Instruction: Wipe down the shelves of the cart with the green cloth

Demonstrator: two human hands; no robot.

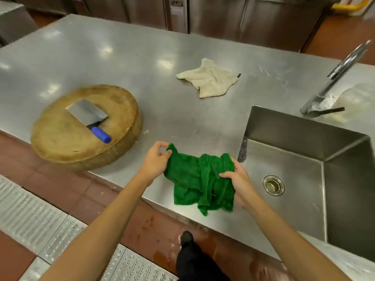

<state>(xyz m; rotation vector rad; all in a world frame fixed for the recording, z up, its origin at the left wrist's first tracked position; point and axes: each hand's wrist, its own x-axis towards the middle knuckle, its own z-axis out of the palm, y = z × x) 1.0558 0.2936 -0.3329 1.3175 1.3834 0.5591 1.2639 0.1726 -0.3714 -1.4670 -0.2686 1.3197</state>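
Head view – 2 hands, left hand (155,159) & right hand (236,176), grip 1 green cloth (199,179).

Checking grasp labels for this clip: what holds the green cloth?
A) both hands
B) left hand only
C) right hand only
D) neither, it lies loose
A: the left hand pinches one corner of the green cloth, and the right hand grips its other side.

I am seeing bright, even overhead light bouncing off the steel bench (182,122) as soft white glare patches. Shadows are falling faint and short beside the chopping block (67,142). The wide lens is bending the bench edges; the faucet (348,62) is blurring at right, the green cloth (194,177) reading sharp.
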